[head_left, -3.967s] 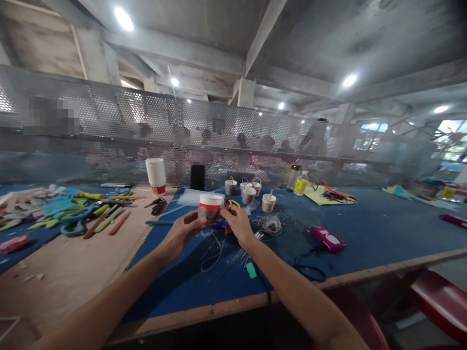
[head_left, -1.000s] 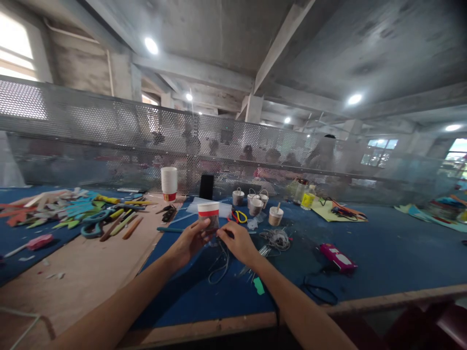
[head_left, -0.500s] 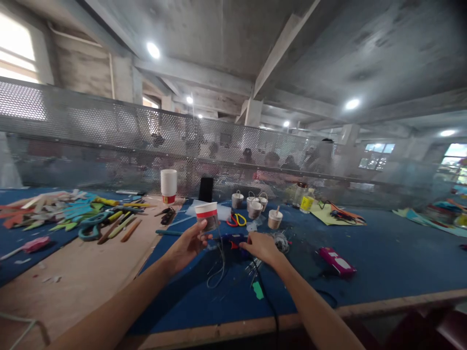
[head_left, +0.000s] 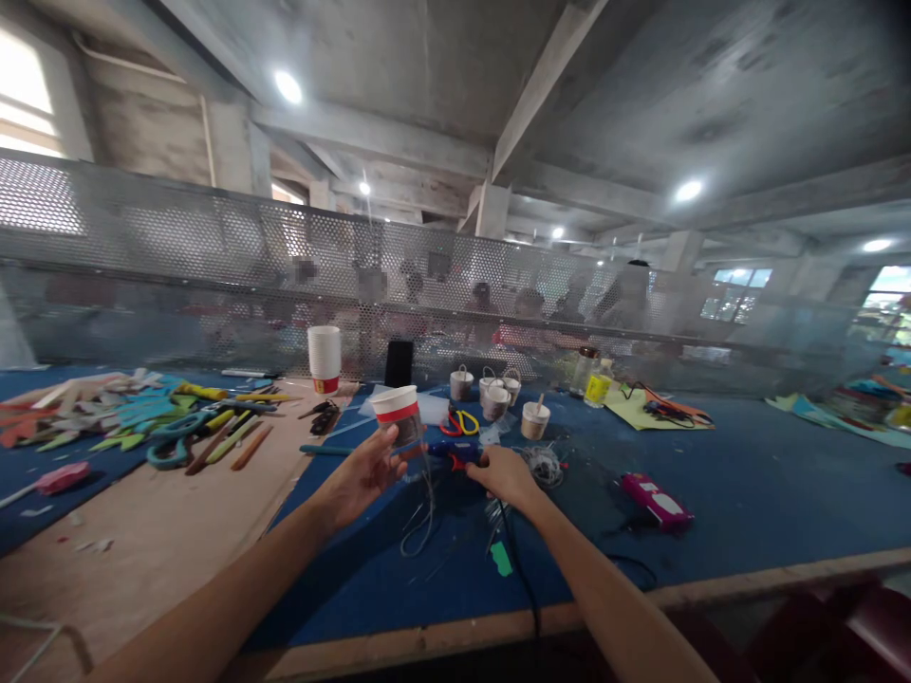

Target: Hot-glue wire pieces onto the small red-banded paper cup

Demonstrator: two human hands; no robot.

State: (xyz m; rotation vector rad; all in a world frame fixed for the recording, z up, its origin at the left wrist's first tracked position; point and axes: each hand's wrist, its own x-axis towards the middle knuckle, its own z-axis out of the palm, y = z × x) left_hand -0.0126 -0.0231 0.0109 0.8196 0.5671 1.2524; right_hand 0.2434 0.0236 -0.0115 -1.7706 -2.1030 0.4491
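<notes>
Paper cup (head_left: pixel 394 408) and blue glue gun (head_left: pixel 453 450) in hand, mid-frame

Above the blue table covering (head_left: pixel 584 522), at centre, the left hand (head_left: pixel 362 474) curls thumb and fingers around the tilted cup; to its right, the right hand (head_left: pixel 509 474) closes its fingers at the glue gun's rear, some hidden, its nose towards the cup; a thin grey cord (head_left: pixel 431 503) dangles between the hands; a white cup stack (head_left: pixel 325 353) stands left of centre; small grey cups (head_left: pixel 495 405) cluster beyond the glue gun; red-and-yellow scissors (head_left: pixel 468 423) lie just behind it.
</notes>
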